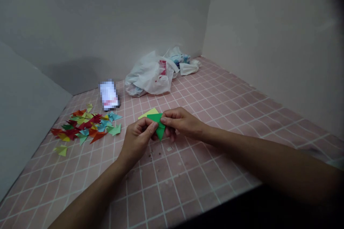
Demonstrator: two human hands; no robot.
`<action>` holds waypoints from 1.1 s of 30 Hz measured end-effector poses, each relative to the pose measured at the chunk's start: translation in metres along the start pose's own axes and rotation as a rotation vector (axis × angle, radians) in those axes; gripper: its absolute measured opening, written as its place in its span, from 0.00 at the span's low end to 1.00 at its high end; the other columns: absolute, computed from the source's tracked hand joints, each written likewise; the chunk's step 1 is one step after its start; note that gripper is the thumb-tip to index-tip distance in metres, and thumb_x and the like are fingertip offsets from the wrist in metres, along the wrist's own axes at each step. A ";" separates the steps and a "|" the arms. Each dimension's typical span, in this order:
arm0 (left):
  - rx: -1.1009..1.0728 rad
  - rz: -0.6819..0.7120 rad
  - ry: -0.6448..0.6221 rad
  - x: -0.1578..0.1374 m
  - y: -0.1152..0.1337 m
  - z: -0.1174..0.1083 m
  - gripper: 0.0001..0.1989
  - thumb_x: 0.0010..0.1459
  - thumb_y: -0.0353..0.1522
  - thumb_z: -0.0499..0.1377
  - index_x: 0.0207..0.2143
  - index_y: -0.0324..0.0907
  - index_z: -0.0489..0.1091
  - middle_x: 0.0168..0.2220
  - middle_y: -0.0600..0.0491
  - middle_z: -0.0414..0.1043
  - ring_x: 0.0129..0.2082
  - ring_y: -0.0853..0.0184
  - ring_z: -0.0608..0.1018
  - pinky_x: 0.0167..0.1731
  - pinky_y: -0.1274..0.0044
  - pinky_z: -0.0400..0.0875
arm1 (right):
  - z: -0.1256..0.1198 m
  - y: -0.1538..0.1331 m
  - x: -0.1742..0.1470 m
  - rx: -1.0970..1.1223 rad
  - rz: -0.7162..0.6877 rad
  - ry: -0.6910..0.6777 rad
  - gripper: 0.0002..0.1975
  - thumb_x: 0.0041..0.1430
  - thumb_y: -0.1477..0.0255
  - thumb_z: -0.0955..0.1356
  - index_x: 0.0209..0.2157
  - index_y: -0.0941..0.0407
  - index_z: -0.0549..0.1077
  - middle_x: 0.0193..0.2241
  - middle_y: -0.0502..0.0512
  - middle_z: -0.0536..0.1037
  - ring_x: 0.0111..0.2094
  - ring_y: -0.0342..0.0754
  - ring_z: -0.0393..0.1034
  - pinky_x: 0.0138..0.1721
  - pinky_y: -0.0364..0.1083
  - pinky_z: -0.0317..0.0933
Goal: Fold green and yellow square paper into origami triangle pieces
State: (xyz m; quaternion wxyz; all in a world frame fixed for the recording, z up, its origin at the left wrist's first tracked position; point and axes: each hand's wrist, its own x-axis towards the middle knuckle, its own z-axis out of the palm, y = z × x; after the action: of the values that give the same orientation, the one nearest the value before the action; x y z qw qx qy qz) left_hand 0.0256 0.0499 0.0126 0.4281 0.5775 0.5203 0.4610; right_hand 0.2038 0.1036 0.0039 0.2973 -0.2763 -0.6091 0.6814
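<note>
Head view: green folded paper [156,118] at centre of frame, a little below mid-height, between left hand [138,136] and right hand [182,123]. Reads as a narrow triangle: broad edge up, sharp tip down toward bottom of frame. Long axis close to vertical in frame, leaning slightly, tip right of the broad edge's middle. Crossed by a fold line or layer edge partway down.

Left: closed in a pinch on the paper, thumb on near face at its left side, fingers curled behind. Right: also closed on it, thumb and index nipping the right edge, other fingers curled below.

Hidden: back of the paper, most left fingertips, part of the right edge under right thumb. Can't make out number of layers, nor any contact between tip and pink gridded tabletop [193,186]. Yellow paper [151,111] just up-frame, partly covered. Phone [109,94] left of centre, screen pixelated, unreadable. Folded paper pieces [86,124] heaped at left of frame, too overlapped to count. Plastic bag [149,75] at upper centre, contents mostly obscured. Forearms [231,143] cut off by bottom and right frame edges; upper right corner lost in dark blur.
</note>
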 end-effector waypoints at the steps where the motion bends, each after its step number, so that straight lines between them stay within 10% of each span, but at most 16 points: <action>1: -0.004 -0.003 0.022 0.001 0.000 0.000 0.13 0.56 0.38 0.64 0.24 0.40 0.72 0.19 0.55 0.72 0.20 0.70 0.73 0.24 0.79 0.67 | -0.001 0.001 0.001 -0.027 -0.010 0.043 0.19 0.59 0.58 0.70 0.23 0.57 0.67 0.14 0.44 0.69 0.13 0.37 0.63 0.14 0.37 0.57; 5: -0.066 -0.007 0.167 0.002 -0.005 0.000 0.12 0.56 0.38 0.65 0.25 0.40 0.72 0.18 0.57 0.71 0.19 0.71 0.72 0.24 0.79 0.67 | -0.002 0.005 0.004 0.030 -0.096 0.233 0.23 0.62 0.53 0.67 0.24 0.57 0.67 0.15 0.44 0.66 0.13 0.37 0.60 0.15 0.38 0.56; 13: -0.135 -0.039 0.123 -0.002 -0.008 0.006 0.12 0.56 0.39 0.65 0.26 0.39 0.73 0.21 0.55 0.73 0.23 0.70 0.74 0.27 0.78 0.69 | 0.009 0.022 0.007 0.085 -0.100 0.036 0.13 0.59 0.62 0.70 0.29 0.58 0.71 0.24 0.49 0.74 0.23 0.39 0.66 0.25 0.40 0.60; 33: -0.200 -0.066 0.097 0.000 -0.007 0.007 0.14 0.54 0.41 0.66 0.28 0.39 0.73 0.23 0.56 0.72 0.23 0.71 0.72 0.25 0.79 0.69 | 0.009 0.013 0.004 -0.053 -0.208 0.159 0.12 0.58 0.67 0.68 0.24 0.56 0.65 0.20 0.45 0.66 0.20 0.39 0.60 0.23 0.40 0.55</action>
State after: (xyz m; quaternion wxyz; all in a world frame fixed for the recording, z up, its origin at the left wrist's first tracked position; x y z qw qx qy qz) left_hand 0.0310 0.0504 0.0040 0.4725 0.4916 0.5106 0.5238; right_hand 0.1936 0.1002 -0.0078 0.4064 -0.2727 -0.6265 0.6066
